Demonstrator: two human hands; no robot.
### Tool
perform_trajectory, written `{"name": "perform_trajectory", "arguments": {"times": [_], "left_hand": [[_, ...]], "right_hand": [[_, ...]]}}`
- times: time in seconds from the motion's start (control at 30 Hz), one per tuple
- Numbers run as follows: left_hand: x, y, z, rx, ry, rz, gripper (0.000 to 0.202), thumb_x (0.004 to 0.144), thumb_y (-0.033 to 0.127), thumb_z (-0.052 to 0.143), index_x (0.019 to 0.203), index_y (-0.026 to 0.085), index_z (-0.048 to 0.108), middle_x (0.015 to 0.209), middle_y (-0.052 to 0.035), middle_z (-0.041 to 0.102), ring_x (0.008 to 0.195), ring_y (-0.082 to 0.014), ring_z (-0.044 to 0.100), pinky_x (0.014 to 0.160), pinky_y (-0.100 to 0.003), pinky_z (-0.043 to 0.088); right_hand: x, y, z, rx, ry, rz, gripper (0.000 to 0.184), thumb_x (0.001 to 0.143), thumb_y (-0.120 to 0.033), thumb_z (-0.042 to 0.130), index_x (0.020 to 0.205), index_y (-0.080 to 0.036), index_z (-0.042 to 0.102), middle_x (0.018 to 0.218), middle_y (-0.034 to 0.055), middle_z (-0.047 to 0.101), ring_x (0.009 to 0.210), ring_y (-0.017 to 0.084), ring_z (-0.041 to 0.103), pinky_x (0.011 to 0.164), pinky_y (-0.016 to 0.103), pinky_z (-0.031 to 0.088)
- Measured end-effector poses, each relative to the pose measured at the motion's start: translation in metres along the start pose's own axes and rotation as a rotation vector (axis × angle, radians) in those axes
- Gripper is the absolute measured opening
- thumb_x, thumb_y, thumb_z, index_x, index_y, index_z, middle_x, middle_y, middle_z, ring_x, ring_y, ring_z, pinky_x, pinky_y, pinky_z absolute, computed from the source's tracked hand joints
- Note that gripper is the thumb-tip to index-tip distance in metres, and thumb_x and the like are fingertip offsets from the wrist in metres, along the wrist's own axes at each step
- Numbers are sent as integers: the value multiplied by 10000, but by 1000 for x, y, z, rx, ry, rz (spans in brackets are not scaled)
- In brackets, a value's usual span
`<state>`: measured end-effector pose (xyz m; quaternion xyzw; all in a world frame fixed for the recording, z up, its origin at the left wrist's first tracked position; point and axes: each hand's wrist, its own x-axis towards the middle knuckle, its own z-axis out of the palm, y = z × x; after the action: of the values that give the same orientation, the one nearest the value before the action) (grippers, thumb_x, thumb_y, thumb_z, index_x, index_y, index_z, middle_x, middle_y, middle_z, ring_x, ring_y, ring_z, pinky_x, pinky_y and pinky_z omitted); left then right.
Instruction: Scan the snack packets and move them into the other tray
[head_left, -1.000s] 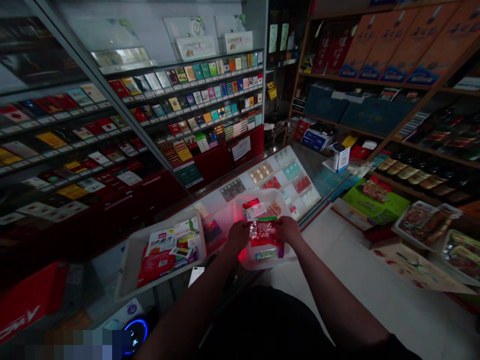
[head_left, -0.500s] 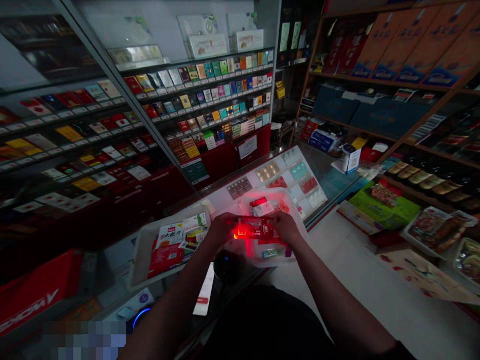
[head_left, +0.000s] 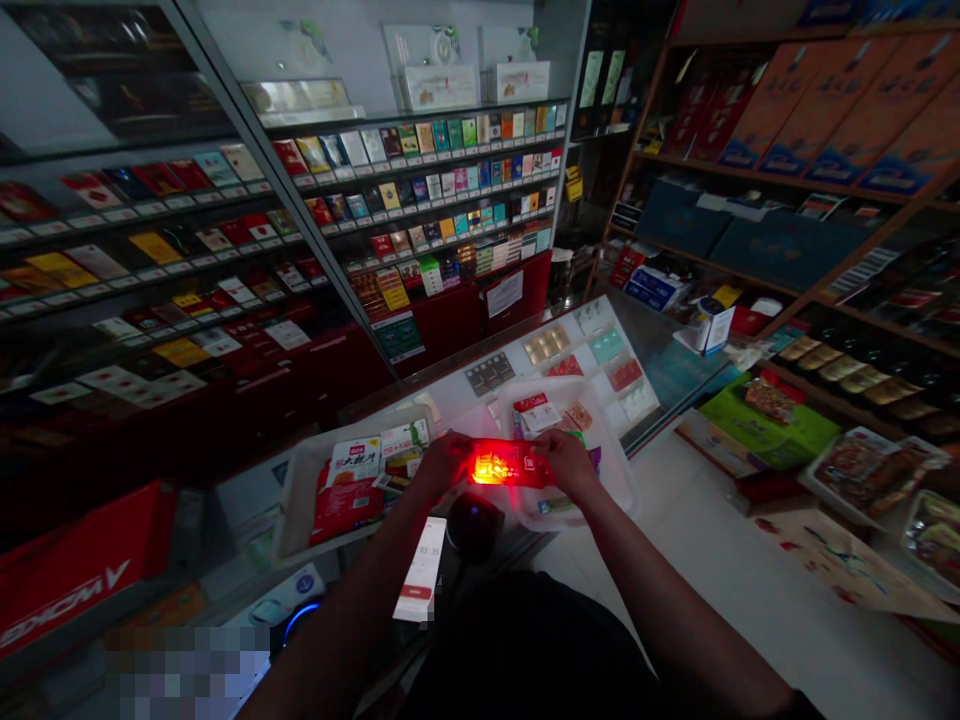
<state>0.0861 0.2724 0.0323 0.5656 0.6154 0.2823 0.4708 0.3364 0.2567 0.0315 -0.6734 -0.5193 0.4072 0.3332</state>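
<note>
A red snack packet is stretched level between my two hands, lit bright red and yellow on its left part. My left hand grips its left end, and my right hand pinches the right end. Just below the packet stands a dark round scanner with a small blue light. Behind my right hand is a white bin holding several small packets. To the left, another white bin holds red and white snack packets.
A phone with a lit screen lies left of the scanner. Beyond the bins runs a glass display counter, with shelves of cigarette packs behind it. Food boxes stand at the right, and a red box at the left.
The red light on the packet has grown brighter and spread wider over its left part. Both hands keep their hold. The whole view has shifted slightly.
</note>
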Motion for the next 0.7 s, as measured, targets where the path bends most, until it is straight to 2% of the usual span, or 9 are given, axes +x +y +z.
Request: {"name": "perform_trajectory", "arguments": {"times": [0.17,0.3,0.5,0.6,0.7], "left_hand": [[-2,3,-5,-210,5,-62,154,752,136,596,891,151,662,805,-43,733,721,-153,680,657,-253,523],[-1,-6,-16,-266,79,-42,189,747,184,626,930,149,657,858,-58,739,742,-156,684,681,-267,538],[-11,-23,-49,-285,212,-81,288,725,286,664,974,143,675,895,-69,753,729,-171,692,641,-273,541],[-20,-29,-68,-300,271,-116,307,725,315,666,977,140,686,881,-63,754,712,-174,694,626,-271,541],[-29,-38,-86,-288,318,-182,312,764,292,646,1032,136,684,912,-72,759,697,-175,698,615,-270,543]], "right_hand": [[-2,-4,8,44,14,8,149,721,-318,593,770,-187,643,668,5,668,611,160,603,598,254,436],[1,-10,23,66,21,-19,181,740,-329,593,810,-177,662,729,23,697,651,163,622,629,264,458],[7,-33,60,93,25,-7,288,740,-265,613,1001,-167,683,832,42,724,719,176,649,665,278,489],[5,-45,83,146,-35,44,375,764,-271,632,1121,-157,646,826,49,725,685,176,650,639,283,500],[2,-52,106,157,-83,32,400,773,-275,665,1153,-156,628,851,57,731,721,180,667,660,288,518]]}}
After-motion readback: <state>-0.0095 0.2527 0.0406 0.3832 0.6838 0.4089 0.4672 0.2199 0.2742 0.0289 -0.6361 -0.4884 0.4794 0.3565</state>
